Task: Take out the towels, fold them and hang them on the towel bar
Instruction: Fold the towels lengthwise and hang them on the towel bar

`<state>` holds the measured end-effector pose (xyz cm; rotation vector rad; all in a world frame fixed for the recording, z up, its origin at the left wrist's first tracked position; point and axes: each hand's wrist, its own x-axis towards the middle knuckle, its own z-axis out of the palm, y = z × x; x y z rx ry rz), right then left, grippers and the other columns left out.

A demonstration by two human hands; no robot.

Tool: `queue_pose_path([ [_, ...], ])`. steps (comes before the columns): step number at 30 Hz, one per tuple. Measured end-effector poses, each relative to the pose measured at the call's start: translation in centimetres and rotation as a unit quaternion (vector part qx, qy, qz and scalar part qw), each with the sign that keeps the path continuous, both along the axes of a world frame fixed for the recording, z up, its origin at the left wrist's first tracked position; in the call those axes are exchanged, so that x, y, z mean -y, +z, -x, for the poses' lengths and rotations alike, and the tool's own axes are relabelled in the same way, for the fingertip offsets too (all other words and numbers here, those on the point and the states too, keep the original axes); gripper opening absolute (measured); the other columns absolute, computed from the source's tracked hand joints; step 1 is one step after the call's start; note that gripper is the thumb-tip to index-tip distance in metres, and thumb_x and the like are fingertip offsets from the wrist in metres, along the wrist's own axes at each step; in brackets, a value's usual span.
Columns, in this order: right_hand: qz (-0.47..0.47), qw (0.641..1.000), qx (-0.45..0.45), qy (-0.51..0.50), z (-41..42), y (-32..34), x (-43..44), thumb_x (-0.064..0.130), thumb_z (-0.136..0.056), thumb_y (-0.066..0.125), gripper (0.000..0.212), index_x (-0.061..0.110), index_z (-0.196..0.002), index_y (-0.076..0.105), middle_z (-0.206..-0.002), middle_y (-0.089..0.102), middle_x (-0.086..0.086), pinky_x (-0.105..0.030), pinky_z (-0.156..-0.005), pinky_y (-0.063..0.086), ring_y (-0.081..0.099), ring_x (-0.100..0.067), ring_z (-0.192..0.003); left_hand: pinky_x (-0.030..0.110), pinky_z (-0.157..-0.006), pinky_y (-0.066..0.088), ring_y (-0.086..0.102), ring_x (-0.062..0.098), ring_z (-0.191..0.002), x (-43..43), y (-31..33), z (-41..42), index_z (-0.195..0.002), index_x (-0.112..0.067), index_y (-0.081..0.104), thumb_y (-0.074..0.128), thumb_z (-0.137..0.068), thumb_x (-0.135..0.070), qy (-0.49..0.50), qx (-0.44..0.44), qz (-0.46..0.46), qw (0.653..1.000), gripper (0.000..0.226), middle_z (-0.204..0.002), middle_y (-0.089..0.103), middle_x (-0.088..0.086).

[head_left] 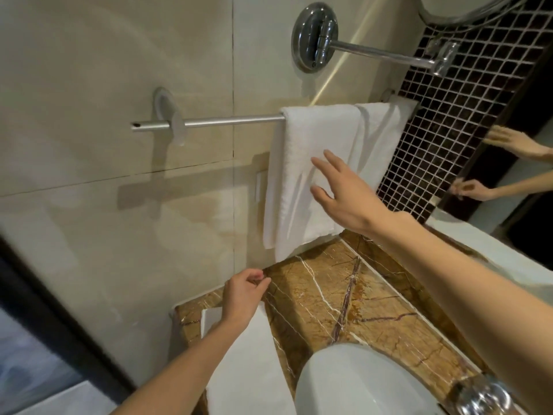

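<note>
Head view. Right hand (344,193): open, fingers straight and spread, laid against or just before the front white terry towel (302,163); contact cannot be told. Left hand (244,293): fingers loosely curled, nothing seen in them, over the far corner of a flat white rectangular piece (245,363) on the counter. Front towel: folded, hung over the right part of the silver metal towel bar (227,121), overlapping a second white towel (380,139) on its right. Surface: brown veined marble counter (344,295), with a white ceramic basin (353,384) near right. Room: beige tiled wall (104,70), dark mosaic tile panel (449,115) far right, and a round chrome wall mount with arm (317,37) above the bar.
</note>
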<state>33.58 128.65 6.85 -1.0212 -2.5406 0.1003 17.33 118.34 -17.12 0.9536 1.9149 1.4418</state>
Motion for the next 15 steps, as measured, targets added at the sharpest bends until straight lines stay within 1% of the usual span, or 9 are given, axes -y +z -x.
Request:
queue_pose_path([
  [3,0.039,0.998,0.044,-0.007,-0.6,-2.8,1.7,0.038,-0.098,0.042,0.058,0.021,-0.150,0.023,-0.158,0.020,-0.009,-0.040,-0.114,0.026,0.026,-0.025,-0.143,0.020,-0.074,0.054,0.066,-0.001,-0.077,2.4,-0.3,-0.1,-0.087,-0.032,0.068,0.076,-0.078,-0.026,-0.001,0.014,-0.001,1.000,0.014,-0.082,0.070,-0.015],
  [5,0.068,0.995,0.069,-0.019,-1.2,-4.8,3.1,0.038,-0.098,0.042,0.057,0.021,-0.149,0.024,-0.156,0.024,-0.010,-0.041,-0.114,0.028,0.030,-0.027,-0.141,0.016,-0.071,0.052,0.065,-0.002,-0.078,3.9,-0.5,-0.2,-0.088,-0.033,0.067,0.076,-0.078,-0.025,-0.004,0.023,-0.006,1.000,0.016,-0.084,0.070,-0.013],
  [7,0.094,0.991,0.088,-0.030,-1.8,-6.8,4.5,0.037,-0.098,0.042,0.057,0.021,-0.149,0.025,-0.155,0.027,-0.010,-0.041,-0.113,0.031,0.035,-0.026,-0.138,0.010,-0.065,0.047,0.064,-0.003,-0.080,5.6,-0.6,-0.5,-0.090,-0.034,0.067,0.075,-0.079,-0.028,-0.005,0.003,-0.004,1.000,0.015,-0.088,0.068,-0.016],
  [9,0.114,0.988,0.101,-0.034,-2.5,-8.5,6.0,0.036,-0.097,0.044,0.057,0.021,-0.149,0.026,-0.153,0.032,-0.008,-0.040,-0.112,0.033,0.041,-0.024,-0.134,0.007,-0.060,0.044,0.063,-0.003,-0.081,7.2,-0.8,-0.6,-0.094,-0.031,0.068,0.074,-0.080,-0.030,-0.014,-0.023,0.002,1.000,0.015,-0.089,0.066,-0.020],
  [12,0.143,0.984,0.096,-0.039,-3.4,-11.1,8.4,0.033,-0.096,0.046,0.057,0.019,-0.148,0.027,-0.150,0.038,-0.006,-0.036,-0.110,0.032,0.042,-0.022,-0.134,0.009,-0.065,0.044,0.062,0.000,-0.086,9.4,-1.1,-0.8,-0.100,-0.026,0.068,0.073,-0.081,-0.029,-0.028,-0.030,0.018,0.999,0.020,-0.093,0.066,-0.016],
  [15,0.184,0.978,0.085,-0.059,-4.1,-13.9,11.1,0.031,-0.096,0.047,0.058,0.019,-0.148,0.027,-0.149,0.040,-0.005,-0.036,-0.108,0.035,0.043,-0.022,-0.133,0.013,-0.073,0.044,0.060,0.004,-0.094,11.5,-1.4,-1.2,-0.106,-0.020,0.067,0.072,-0.082,-0.028,-0.042,-0.025,0.035,0.998,0.026,-0.102,0.066,-0.009],
])
